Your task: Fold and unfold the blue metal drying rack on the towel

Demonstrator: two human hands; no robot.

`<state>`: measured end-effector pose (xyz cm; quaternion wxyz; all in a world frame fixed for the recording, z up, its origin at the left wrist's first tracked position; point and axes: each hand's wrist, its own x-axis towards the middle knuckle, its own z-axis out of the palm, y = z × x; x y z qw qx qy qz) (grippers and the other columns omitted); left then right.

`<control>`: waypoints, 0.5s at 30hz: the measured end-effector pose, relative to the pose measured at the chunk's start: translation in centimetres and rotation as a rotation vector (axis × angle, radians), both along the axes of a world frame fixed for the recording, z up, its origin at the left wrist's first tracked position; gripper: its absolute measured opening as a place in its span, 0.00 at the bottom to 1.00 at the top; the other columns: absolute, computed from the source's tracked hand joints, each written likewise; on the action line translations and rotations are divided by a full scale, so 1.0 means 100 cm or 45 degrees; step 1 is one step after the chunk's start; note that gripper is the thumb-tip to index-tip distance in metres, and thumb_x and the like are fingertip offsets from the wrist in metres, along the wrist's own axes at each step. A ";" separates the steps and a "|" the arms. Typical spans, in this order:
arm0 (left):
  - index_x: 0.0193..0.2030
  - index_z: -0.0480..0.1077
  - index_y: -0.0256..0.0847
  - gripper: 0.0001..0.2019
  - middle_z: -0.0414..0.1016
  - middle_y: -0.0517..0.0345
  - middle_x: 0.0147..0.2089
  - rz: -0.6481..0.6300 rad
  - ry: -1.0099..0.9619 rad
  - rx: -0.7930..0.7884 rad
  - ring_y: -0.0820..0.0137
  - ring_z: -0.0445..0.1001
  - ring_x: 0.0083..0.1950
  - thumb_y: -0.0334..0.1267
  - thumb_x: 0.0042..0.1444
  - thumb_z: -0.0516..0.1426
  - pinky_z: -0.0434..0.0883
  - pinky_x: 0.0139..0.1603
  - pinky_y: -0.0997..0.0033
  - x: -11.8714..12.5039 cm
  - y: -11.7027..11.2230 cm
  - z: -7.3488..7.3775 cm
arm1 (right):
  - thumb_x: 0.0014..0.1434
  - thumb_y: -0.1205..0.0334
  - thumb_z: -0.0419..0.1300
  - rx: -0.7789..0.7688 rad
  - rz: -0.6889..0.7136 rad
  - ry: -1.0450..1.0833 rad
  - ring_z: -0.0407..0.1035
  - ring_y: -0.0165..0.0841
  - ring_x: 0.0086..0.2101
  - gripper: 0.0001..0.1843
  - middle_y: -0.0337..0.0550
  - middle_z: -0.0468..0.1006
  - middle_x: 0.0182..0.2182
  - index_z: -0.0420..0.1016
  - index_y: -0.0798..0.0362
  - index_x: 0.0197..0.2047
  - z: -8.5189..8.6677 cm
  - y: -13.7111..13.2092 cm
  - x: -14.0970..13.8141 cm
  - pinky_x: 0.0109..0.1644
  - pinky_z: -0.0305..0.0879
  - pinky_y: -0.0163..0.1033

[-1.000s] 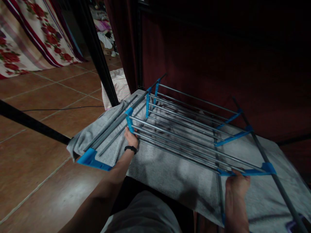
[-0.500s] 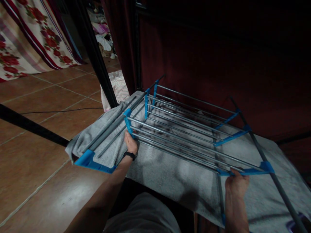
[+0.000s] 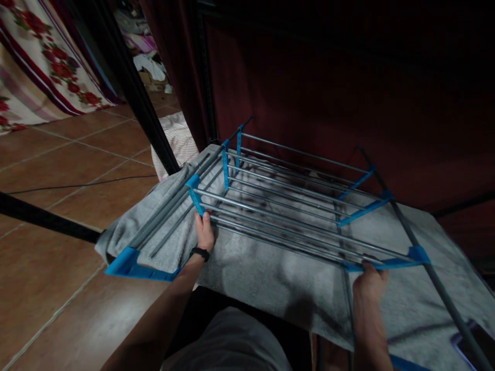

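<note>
A folding clothes drying rack (image 3: 270,213) of grey metal tubes and blue plastic joints lies across a grey blanket (image 3: 251,268). My left hand (image 3: 204,232), with a dark band at the wrist, is closed on the lower end of the near-left blue bracket (image 3: 196,200). On the other side, my right hand (image 3: 369,283) grips the near-right blue bracket (image 3: 402,262) from below, its thumb on top. Some fingers of both hands are hidden behind the brackets. A blue corner piece (image 3: 135,269) of the rack sticks out over the blanket's left edge.
Black metal posts (image 3: 135,98) stand at the left, and a dark red curtain (image 3: 290,93) hangs behind the rack. A phone-like object (image 3: 474,340) lies at lower right. Brown floor tiles (image 3: 50,278) and a black cable (image 3: 85,184) show on the left.
The view has shifted, so the rack and both hands sit slightly further left in the picture. Both hands keep their hold on the same brackets. More of the phone-like object shows.
</note>
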<state>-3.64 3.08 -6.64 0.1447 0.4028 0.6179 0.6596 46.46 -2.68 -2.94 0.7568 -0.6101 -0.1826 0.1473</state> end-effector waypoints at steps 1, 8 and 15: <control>0.43 0.64 0.39 0.20 0.68 0.51 0.41 -0.008 -0.005 0.000 0.63 0.68 0.43 0.55 0.66 0.47 0.67 0.49 0.62 0.000 0.000 0.000 | 0.41 0.68 0.65 -0.006 -0.040 -0.002 0.69 0.33 0.36 0.15 0.34 0.72 0.33 0.69 0.50 0.36 -0.005 -0.004 -0.006 0.52 0.67 0.43; 0.45 0.65 0.38 0.17 0.68 0.50 0.42 0.002 -0.011 -0.012 0.62 0.68 0.46 0.51 0.65 0.48 0.67 0.52 0.60 -0.004 0.003 -0.004 | 0.50 0.62 0.65 -0.077 0.042 -0.037 0.69 0.32 0.40 0.14 0.37 0.74 0.39 0.73 0.50 0.42 -0.010 -0.056 -0.119 0.52 0.65 0.39; 0.45 0.65 0.38 0.15 0.67 0.51 0.41 0.001 0.036 -0.060 0.62 0.68 0.44 0.48 0.65 0.47 0.68 0.52 0.58 -0.008 0.004 -0.007 | 0.63 0.59 0.58 0.183 1.229 -0.529 0.71 0.36 0.34 0.08 0.41 0.77 0.32 0.80 0.44 0.41 0.159 -0.121 -0.185 0.40 0.69 0.44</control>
